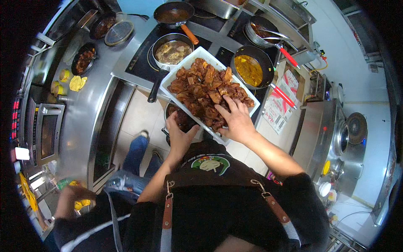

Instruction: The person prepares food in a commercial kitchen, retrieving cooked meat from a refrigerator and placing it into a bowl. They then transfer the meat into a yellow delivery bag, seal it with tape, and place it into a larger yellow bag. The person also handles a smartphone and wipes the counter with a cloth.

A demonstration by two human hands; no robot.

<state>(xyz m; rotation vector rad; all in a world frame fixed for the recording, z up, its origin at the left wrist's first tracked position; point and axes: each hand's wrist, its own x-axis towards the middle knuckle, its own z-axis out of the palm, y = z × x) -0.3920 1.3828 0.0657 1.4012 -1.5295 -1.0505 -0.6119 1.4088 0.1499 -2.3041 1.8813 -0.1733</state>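
A white rectangular tub [241, 82] heaped with brown braised meat pieces [201, 86] lies tilted before me, over the edge of the hob. My right hand [237, 121] rests on the meat at the tub's near right end, fingers spread. At the tub's near left side is my left hand [181, 134], thumb and fingers apart, in front of a pot of dark contents [185, 121] below. Whether its fingers touch the tub or the pot is unclear. Just beyond the tub, a saucepan of cloudy broth [173, 52] and a pan of yellow-brown liquid [248, 71] stand on the hob.
Further pans [173, 15] stand on the cooktops, some handles jutting out, including a red one [285, 97]. Left is a steel counter [94, 63] with a black dish of food [84, 59]. Another person [74, 201] is close by at lower left. A wok burner [341, 134] is at right.
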